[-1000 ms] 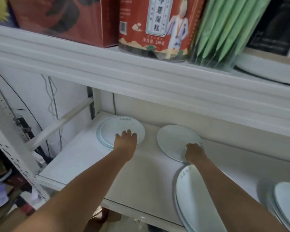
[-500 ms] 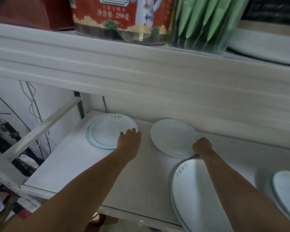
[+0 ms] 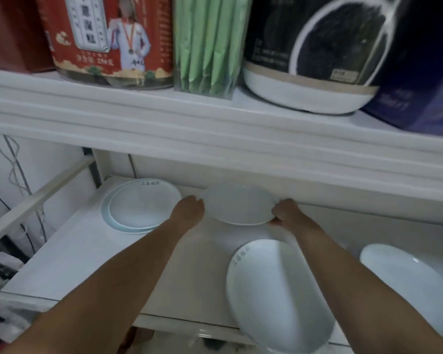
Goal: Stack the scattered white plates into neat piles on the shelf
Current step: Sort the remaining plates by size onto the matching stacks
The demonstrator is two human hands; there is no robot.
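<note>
A single white plate [image 3: 237, 204] sits at the back middle of the lower shelf [image 3: 87, 251], its front edge slightly raised over a shadow. My right hand [image 3: 287, 213] pinches its right rim. My left hand [image 3: 188, 212] holds its left rim, fingertips hidden at the edge. To the left lies a pile of two white plates [image 3: 141, 205], the upper one printed with small characters. A larger pile of white plates [image 3: 276, 295] overhangs the shelf's front edge under my right forearm. Another white plate [image 3: 407, 282] lies at the far right.
The upper shelf's thick front edge [image 3: 215, 129] hangs low over the plates. On it stand a red tin [image 3: 108, 39], a green packet holder [image 3: 210, 42] and a dark bag [image 3: 317, 47]. Cables and a slanted rail [image 3: 36, 198] are at the left.
My left hand left the left pile and moved right to the middle plate's left rim. My right hand shifted along that plate's right rim, and the plate now looks slightly lifted. The camera has moved closer.
</note>
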